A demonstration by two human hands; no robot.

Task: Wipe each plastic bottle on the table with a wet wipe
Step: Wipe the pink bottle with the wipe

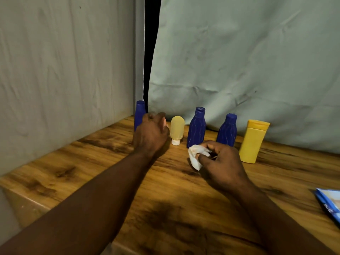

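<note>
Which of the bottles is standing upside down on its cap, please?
The pale rounded bottle beside the left hand: its white cap is at the bottom, the others' caps on top.

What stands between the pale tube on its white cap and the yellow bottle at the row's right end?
Head view: two upright bottles, the taller blue bottle and, to its right, the shorter blue bottle.

A pale green curtain [239,52], creased and faintly marked, hangs behind a wood-grain table [92,172] with dark streaks. A grey wall [64,70] runs along the table's left side, with a narrow black gap [150,52] between it and the curtain. A blue packet [329,203] lies at the table's right edge, partly out of view.
</note>
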